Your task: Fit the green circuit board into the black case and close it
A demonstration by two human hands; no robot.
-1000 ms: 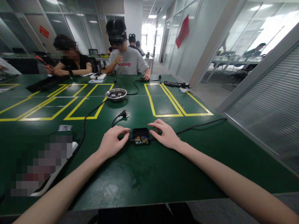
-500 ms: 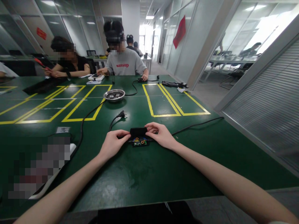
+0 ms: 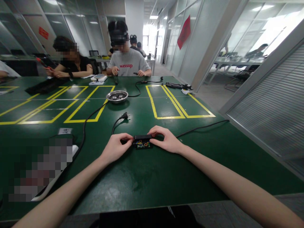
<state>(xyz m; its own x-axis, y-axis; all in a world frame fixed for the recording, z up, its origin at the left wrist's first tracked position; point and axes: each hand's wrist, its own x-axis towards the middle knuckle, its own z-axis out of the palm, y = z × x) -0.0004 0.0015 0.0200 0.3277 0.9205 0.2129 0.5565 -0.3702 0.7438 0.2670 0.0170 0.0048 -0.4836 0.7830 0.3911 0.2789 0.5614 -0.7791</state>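
Observation:
A small black power adapter case stands opened in front of me, its circuit board (image 3: 143, 144) with copper coils showing inside the lower half. Over the far side of that board is the tilted black case cover (image 3: 142, 137). My left hand (image 3: 116, 146) is closed, thumb and fingers pinching the cover's left end. At the right end, the fingers and thumb of my right hand (image 3: 167, 140) grip the cover too. Fingertips on both sides hide the ends of the case. A black cord (image 3: 201, 128) runs off to the right, and a black plug (image 3: 124, 116) lies just beyond my left hand.
A metal bowl (image 3: 117, 97) with small metal parts sits farther back. On the left lies a blurred-out object with a white edge (image 3: 58, 180), near a label marked 24 (image 3: 65, 130). Yellow tape (image 3: 166, 117) marks the green table. Co-workers sit opposite.
Both hands have tipped the cover from nearly upright to lower over the circuit board. Across the table, a co-worker's hands have lifted off the things lying there.

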